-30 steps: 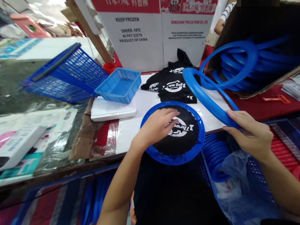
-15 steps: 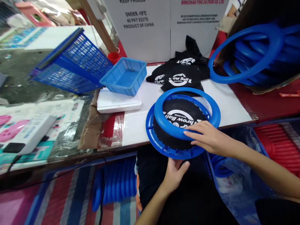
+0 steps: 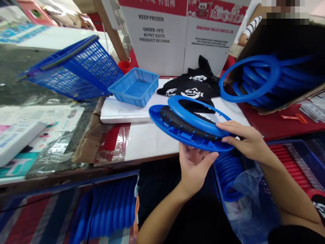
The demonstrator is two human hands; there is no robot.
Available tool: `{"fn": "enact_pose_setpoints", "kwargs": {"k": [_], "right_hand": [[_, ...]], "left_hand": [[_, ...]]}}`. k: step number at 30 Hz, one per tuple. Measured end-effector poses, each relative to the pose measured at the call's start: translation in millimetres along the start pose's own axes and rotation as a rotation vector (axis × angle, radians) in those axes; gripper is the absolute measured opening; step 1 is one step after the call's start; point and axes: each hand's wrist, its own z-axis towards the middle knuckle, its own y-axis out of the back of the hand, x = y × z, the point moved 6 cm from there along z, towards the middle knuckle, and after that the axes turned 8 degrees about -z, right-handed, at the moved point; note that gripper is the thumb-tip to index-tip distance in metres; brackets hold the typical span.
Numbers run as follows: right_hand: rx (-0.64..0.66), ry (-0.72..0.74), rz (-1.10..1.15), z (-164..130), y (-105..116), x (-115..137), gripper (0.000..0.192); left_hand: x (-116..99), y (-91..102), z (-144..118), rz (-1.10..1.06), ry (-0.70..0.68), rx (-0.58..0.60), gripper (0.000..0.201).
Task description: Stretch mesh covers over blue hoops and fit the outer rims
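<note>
My left hand (image 3: 194, 164) grips the near underside of a blue disc frame (image 3: 175, 132) that carries a black mesh net (image 3: 177, 120). The disc is lifted off the white table (image 3: 149, 142) and tilted, seen almost edge-on. A blue ring (image 3: 190, 115) lies on top of the net. My right hand (image 3: 245, 139) pinches the ring and the disc's rim together at the right side. Behind the disc lies a pile of black printed nets (image 3: 193, 88).
A small blue tray (image 3: 135, 86) and a tilted blue mesh basket (image 3: 73, 69) stand at the back left. Stacked blue rings (image 3: 256, 79) fill a box at the right. More blue rings (image 3: 228, 178) and red rings (image 3: 291, 159) sit in bins below. White cartons (image 3: 177, 37) stand behind.
The disc with net and ring has been lifted off the table and tilted nearly edge-on. My left hand moved up under its near edge; my right hand slid to the right rim.
</note>
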Motion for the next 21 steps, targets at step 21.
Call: {"fn": "enact_pose_setpoints", "kwargs": {"k": [21], "right_hand": [[-0.018, 0.218, 0.229, 0, 8, 55, 0.05]], "left_hand": [[-48, 20.6, -1, -0.074, 0.057, -0.113, 0.077]]}}
